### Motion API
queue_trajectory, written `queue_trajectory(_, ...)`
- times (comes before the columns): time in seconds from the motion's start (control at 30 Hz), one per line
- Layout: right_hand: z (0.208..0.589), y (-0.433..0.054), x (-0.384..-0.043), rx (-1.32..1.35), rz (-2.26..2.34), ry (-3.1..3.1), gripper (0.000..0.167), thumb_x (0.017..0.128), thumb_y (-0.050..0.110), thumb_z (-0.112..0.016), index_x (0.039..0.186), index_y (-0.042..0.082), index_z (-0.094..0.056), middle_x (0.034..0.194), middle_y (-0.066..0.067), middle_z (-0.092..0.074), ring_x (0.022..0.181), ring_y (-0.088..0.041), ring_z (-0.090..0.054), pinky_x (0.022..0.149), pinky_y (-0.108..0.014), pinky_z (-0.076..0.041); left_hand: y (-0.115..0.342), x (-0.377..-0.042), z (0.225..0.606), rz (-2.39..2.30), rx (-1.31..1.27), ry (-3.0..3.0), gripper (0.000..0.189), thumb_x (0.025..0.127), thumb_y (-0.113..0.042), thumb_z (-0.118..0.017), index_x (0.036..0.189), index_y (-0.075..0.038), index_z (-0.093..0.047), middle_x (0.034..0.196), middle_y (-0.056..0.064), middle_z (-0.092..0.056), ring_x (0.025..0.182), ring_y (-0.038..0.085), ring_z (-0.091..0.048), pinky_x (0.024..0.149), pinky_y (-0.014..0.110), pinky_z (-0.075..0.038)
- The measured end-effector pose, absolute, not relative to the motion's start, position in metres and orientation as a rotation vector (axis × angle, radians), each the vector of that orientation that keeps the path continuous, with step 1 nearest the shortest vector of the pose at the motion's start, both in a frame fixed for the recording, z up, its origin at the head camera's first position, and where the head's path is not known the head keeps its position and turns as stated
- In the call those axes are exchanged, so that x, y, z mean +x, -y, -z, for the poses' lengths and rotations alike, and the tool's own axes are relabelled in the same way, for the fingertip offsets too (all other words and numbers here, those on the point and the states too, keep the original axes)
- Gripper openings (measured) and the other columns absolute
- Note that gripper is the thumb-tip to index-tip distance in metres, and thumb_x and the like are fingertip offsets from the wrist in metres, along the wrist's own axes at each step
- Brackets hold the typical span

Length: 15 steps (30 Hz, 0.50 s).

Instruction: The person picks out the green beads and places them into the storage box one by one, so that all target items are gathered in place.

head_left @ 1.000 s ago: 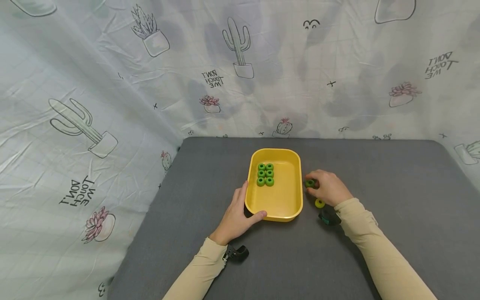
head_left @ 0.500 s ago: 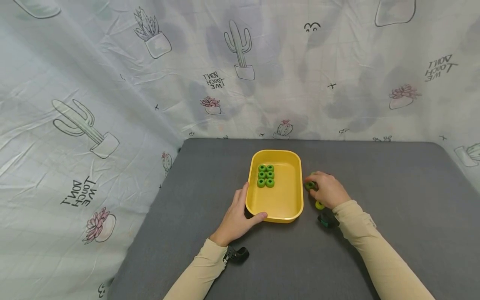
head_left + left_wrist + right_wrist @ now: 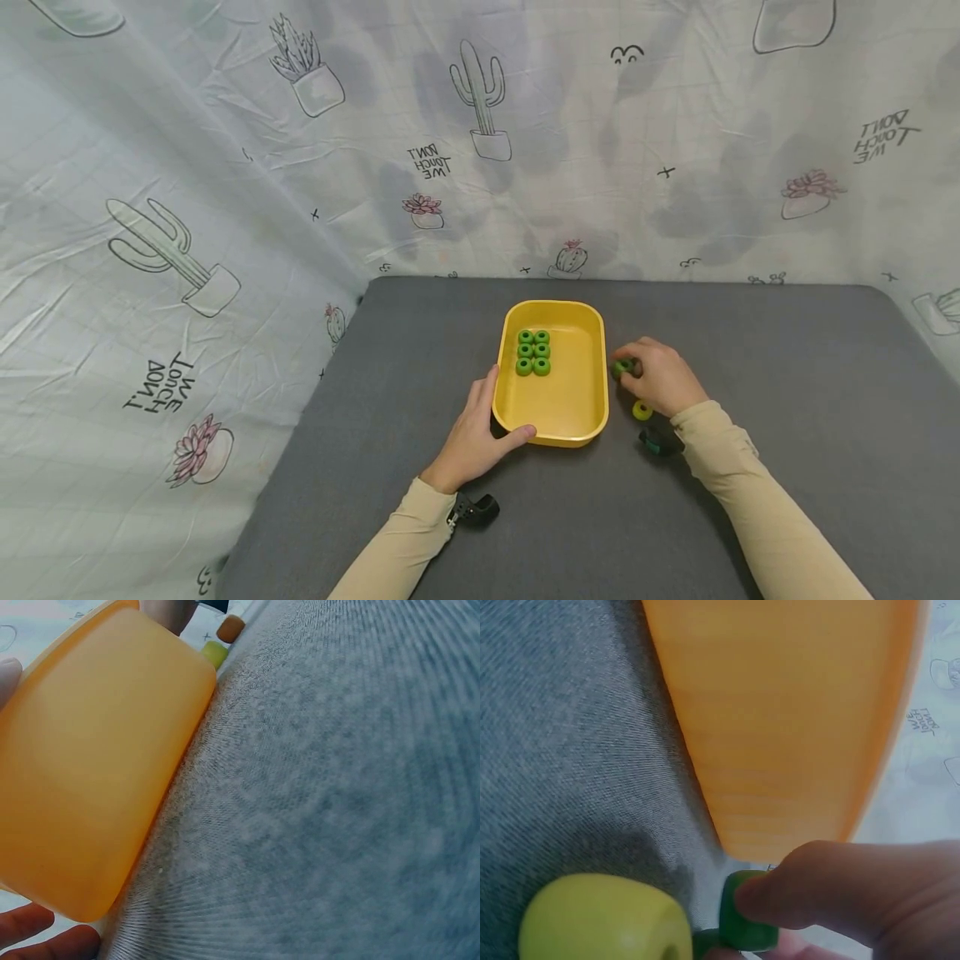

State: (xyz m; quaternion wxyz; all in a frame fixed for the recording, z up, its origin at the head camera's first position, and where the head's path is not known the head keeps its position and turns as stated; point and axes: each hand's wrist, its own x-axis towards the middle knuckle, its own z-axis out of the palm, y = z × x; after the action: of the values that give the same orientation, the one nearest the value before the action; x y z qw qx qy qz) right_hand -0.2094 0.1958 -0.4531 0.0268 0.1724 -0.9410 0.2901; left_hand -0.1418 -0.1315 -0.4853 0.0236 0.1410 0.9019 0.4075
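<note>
A yellow plastic tray (image 3: 566, 400) stands on the grey table with several green ring-shaped beads (image 3: 542, 350) in paired rows in its left half. My left hand (image 3: 472, 437) spans the tray's near left corner, thumb at the near rim and fingers along the left side. Just right of the tray, my right hand (image 3: 660, 379) pinches a green bead (image 3: 742, 930) between thumb and fingers. Part of another green bead (image 3: 706, 941) shows behind it in the right wrist view. Nearer me, a yellow bead (image 3: 642, 410) lies on the table by the right hand.
An orange bead (image 3: 230, 628) shows past the tray's far corner in the left wrist view. Black wrist-worn devices (image 3: 476, 510) sit at both wrists. A cactus-print curtain (image 3: 570, 167) hangs behind the grey table (image 3: 420, 333) and along its left side.
My right hand dips slightly toward me, then shifts a little away again, uncovering more of the yellow bead. My left hand and the tray keep their places.
</note>
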Motion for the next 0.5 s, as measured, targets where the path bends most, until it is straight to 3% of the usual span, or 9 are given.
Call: queue_trajectory(0.5, 0.446, -0.1966, -0.2062, 0.485, -1.057, 2.783, 0.031, 0.093, 0.002, -0.071, 0.124, 0.001, -0.072, 0.113, -0.018, -0.063, 0.089, -0.029, -0.067, 0.069, -0.04, -0.053, 0.1307, -0.1404, 0.4848, -1.275, 0.44, -2.793, 0.11, 0.088, -0.064, -0.074, 0.169, -0.031, -0.007, 0.156, 0.002, -0.036, 0.131, 0.017, -0.049, 0.113, 0.051, -0.044)
